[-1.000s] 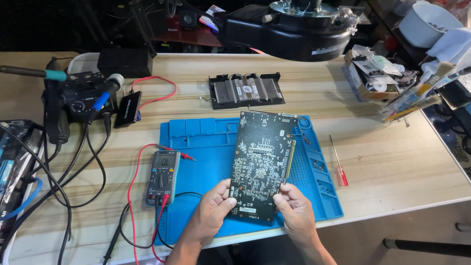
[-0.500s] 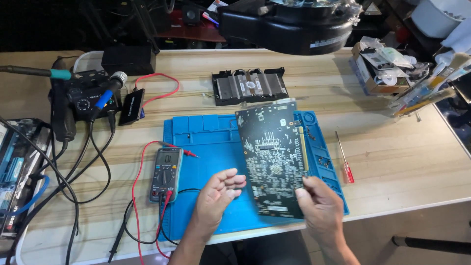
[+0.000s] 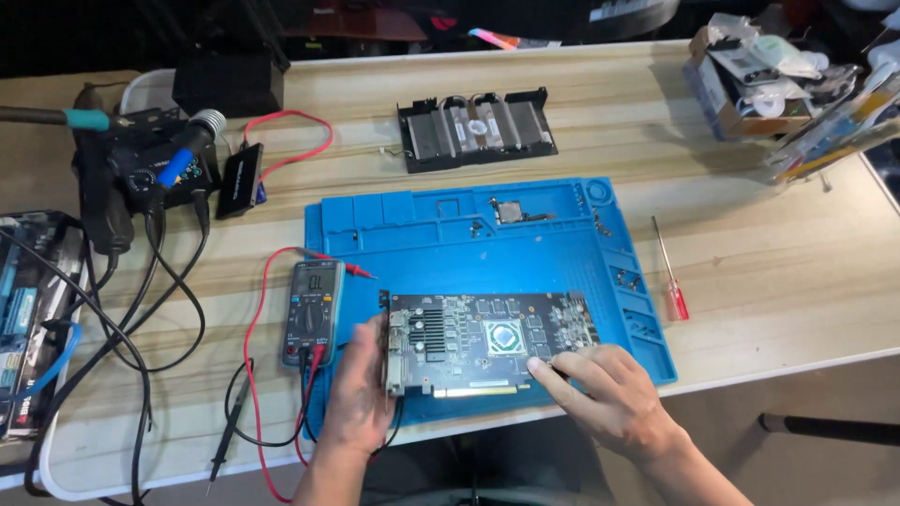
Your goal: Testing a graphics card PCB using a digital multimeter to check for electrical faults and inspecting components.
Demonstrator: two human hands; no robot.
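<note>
— Where is the circuit board (image 3: 487, 342) found at this moment?

— It is laid flat, chip side up, on the near part of the blue mat (image 3: 441, 244), which is spread on the tabletop (image 3: 778, 272). A multimeter (image 3: 313, 312) is set just beside it on the left.

— How is it held?

— The metal bracket end is clasped by the left hand (image 3: 361, 389), whose grip is closed on that end. The right hand (image 3: 609, 398) is spread loosely, fingers apart, with its fingertips (image 3: 542, 367) rested on the near right edge; nothing is clamped there.

— How is the board judged to handle?

— It is judged stiff and fairly light, yet fragile: the bare silver chip (image 3: 503, 335) and small parts are exposed, so pressure on the face is best avoided. The edges and the bracket are judged the safest places to be taken hold of.

— What else is seen?

— A finned heatsink (image 3: 476, 126) is placed beyond the mat, and a red screwdriver (image 3: 671, 281) is left to the right, well apart.
</note>
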